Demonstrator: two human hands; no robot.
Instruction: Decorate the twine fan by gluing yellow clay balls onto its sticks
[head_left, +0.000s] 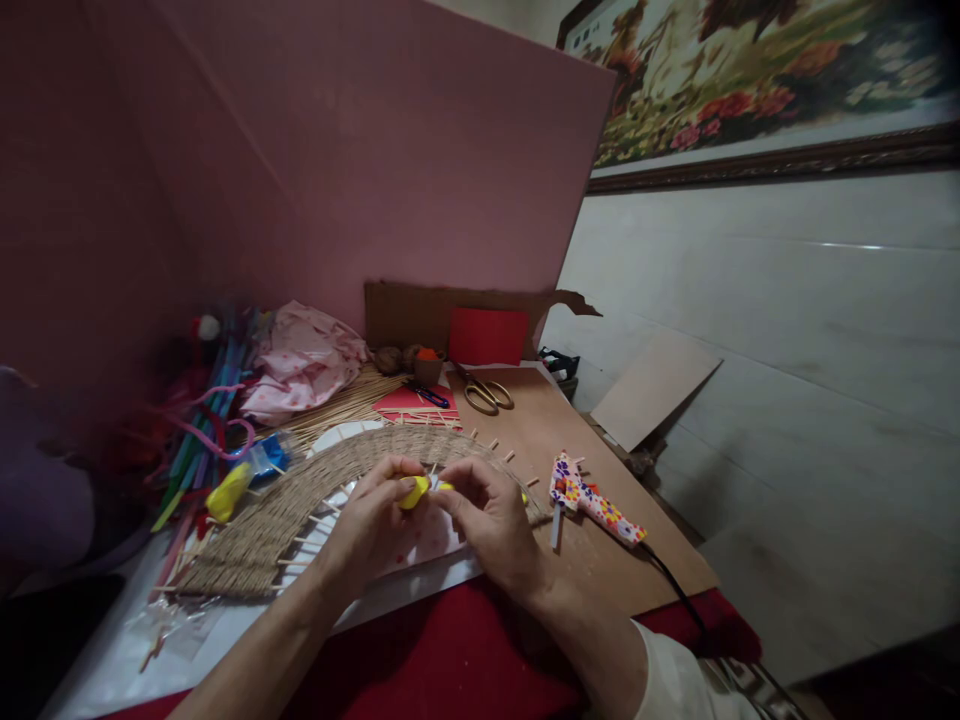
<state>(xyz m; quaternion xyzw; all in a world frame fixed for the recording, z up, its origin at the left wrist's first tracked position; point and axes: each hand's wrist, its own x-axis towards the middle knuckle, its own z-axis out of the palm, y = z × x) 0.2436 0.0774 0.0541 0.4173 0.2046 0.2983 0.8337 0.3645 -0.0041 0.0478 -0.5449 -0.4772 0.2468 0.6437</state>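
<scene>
My left hand (381,510) pinches a soft yellow clay-like piece (414,491) between thumb and fingers. Close against it, my right hand (491,515) is closed on a smaller yellow bit (445,486), with something whitish between the two hands. I cannot tell whether the yellow parts are joined. Beneath and beyond both hands lies an arch of woven brown twine (247,535) with thin wooden sticks poking out along its edges. White and pink dotted material shows inside the curve.
A flower-patterned glue gun (592,502) lies on the brown board (622,570) at right, its cord trailing toward me. Gold-handled scissors (487,395) and a red card (489,336) are behind. Left are pink dotted cloth (307,360), a yellow lump (229,492) and a blue packet (268,456).
</scene>
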